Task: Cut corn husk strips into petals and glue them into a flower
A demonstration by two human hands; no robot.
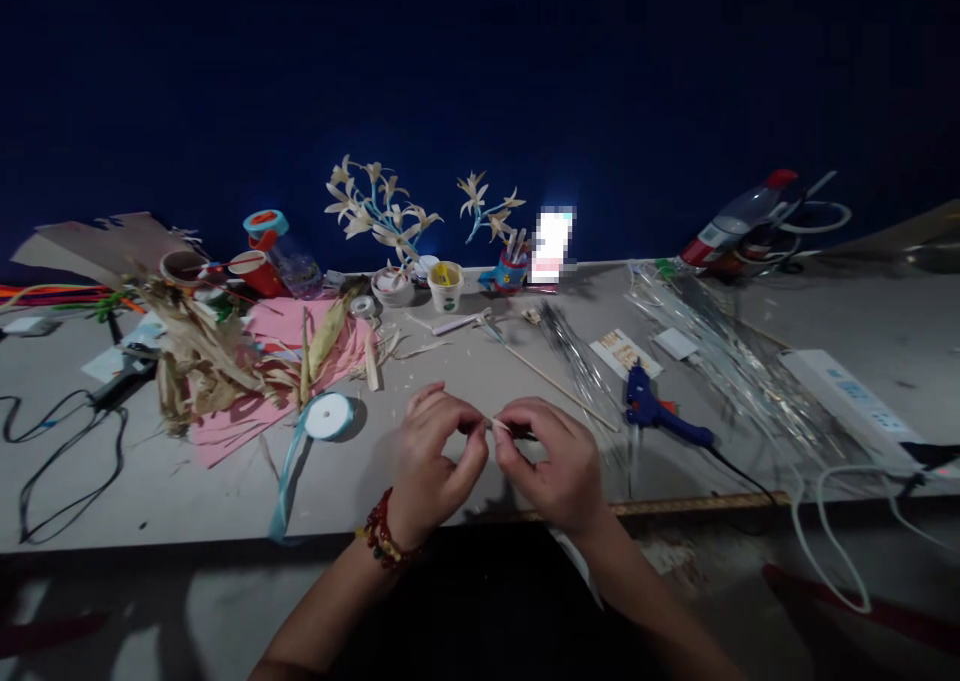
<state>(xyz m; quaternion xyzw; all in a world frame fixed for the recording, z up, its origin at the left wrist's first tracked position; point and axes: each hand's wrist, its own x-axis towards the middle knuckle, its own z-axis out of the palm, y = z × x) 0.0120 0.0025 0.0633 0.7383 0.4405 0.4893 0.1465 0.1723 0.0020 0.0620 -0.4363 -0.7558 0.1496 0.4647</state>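
Observation:
My left hand (pixel 442 456), with a red bead bracelet at the wrist, and my right hand (pixel 551 461) meet above the front of the table. Both pinch one small pale piece (pixel 495 424) between thumb and forefinger; it is mostly covered by the fingertips, so its shape is unclear. Left of my left hand lies a roll of light blue ribbon (pixel 328 417), its loose end hanging over the table edge. A blue glue gun (pixel 660 413) rests to the right of my right hand. Beyond my hands a thin stick (pixel 555 376) lies slantwise.
Dried husks (pixel 206 361) lie on pink paper (pixel 225 436) at left. Pale flowers on blue stems (pixel 382 211), a white tub (pixel 445 289) and a lit phone (pixel 551 246) stand at the back. Wire bundles (pixel 720 351), a bottle (pixel 739 221) and a power strip (pixel 847 401) are at right.

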